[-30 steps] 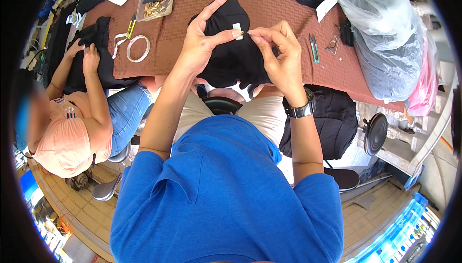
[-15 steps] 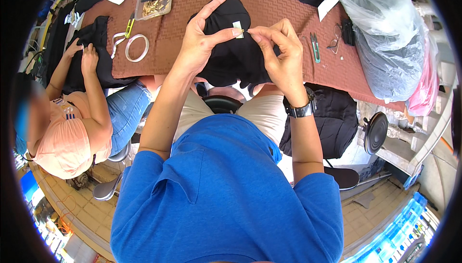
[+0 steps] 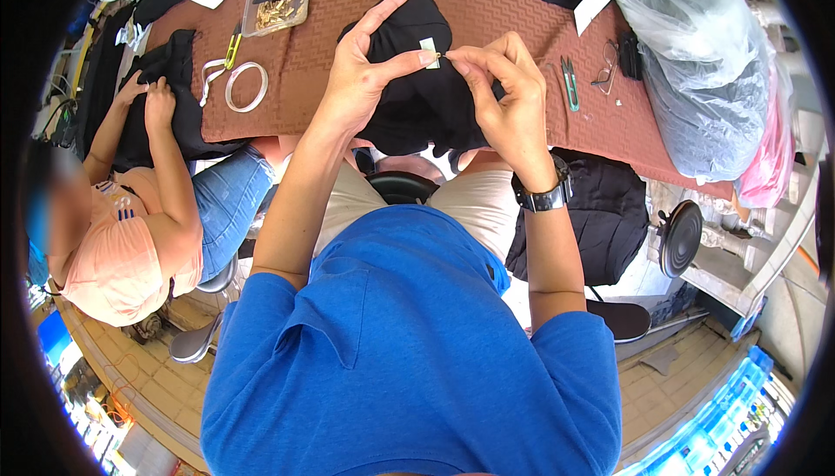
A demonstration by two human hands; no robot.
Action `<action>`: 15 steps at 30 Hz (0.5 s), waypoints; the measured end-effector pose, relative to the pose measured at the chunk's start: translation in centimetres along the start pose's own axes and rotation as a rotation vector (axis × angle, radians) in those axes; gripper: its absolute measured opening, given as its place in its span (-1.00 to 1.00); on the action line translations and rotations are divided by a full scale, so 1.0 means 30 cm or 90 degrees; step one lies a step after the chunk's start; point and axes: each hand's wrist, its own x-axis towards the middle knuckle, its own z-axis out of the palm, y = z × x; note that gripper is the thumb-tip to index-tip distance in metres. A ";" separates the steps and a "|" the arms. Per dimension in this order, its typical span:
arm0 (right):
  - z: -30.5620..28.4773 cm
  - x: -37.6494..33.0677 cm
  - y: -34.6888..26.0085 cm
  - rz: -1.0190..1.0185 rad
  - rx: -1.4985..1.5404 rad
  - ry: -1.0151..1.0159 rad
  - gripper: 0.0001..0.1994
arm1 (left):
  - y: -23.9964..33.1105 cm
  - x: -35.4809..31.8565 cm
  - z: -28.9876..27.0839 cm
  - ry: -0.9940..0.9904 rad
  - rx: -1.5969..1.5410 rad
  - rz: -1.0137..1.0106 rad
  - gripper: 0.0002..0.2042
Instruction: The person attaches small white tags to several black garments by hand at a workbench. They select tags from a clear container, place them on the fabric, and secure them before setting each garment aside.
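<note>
A black garment [image 3: 422,97] hangs over the table's near edge in front of me, with a small pale tag [image 3: 429,44] on it. My left hand [image 3: 361,67] grips the cloth, its thumb pressed at the tag's lower edge and a finger stretched upward; its other fingers are partly behind the fabric. Close by, my right hand [image 3: 509,84] is closed in a pinch at a tiny gold-coloured pin-like piece [image 3: 440,55] beside the left thumb. The piece is too small to make out fully.
On the brown-covered table [image 3: 287,63] are a clear box [image 3: 300,15] of gold-coloured pieces, a yellow cutter [image 3: 232,48], a white tape roll [image 3: 247,87], green-handled snips [image 3: 570,84] and eyeglasses [image 3: 606,67]. A big plastic bag [image 3: 696,76] stands right. A co-worker [image 3: 130,241] handles black cloth at left.
My hands stay almost still at the tag. The co-worker's hands at the left have shifted slightly on their cloth.
</note>
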 end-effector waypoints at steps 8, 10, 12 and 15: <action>-0.001 -0.002 0.009 -0.011 -0.001 0.000 -0.85 | -0.006 0.000 -0.002 0.002 0.010 0.001 -0.26; 0.000 -0.001 0.005 0.001 0.002 -0.002 -0.85 | -0.004 -0.002 0.000 0.002 0.004 0.002 -0.26; 0.004 -0.005 0.007 0.011 0.013 0.001 -0.85 | -0.008 -0.002 -0.001 0.001 0.005 0.002 -0.26; 0.003 -0.005 0.009 0.014 0.015 0.002 -0.86 | -0.009 -0.002 0.000 -0.001 0.007 0.003 -0.26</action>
